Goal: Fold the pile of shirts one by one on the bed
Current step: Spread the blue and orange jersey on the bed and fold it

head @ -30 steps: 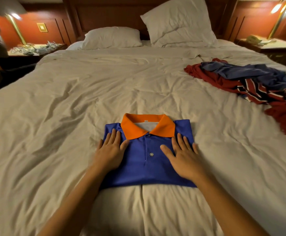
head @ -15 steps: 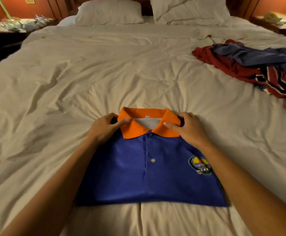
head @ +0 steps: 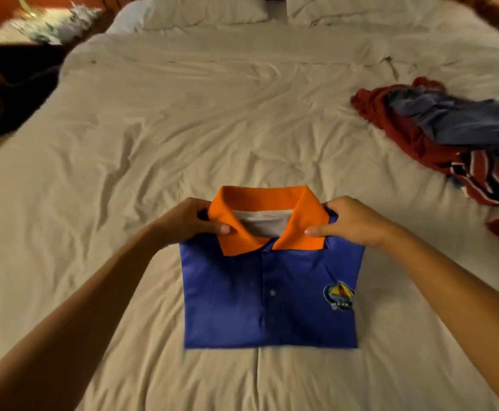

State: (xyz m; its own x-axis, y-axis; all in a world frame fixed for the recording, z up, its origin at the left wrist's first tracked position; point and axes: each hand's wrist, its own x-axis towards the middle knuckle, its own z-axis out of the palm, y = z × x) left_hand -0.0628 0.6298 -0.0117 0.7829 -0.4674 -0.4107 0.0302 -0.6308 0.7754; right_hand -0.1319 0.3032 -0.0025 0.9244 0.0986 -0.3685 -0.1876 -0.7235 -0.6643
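White bed [head: 212, 129] carries a folded blue polo shirt [head: 257, 298]; left hand [head: 183, 222] and right hand [head: 352, 222] pinch its shoulders beside the orange collar [head: 260, 197]. Lifting unevenly could undo the folds.

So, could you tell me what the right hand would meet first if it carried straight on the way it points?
Probably the orange collar of the blue shirt, which the right hand pinches; past it, the left hand, though depth is unclear.
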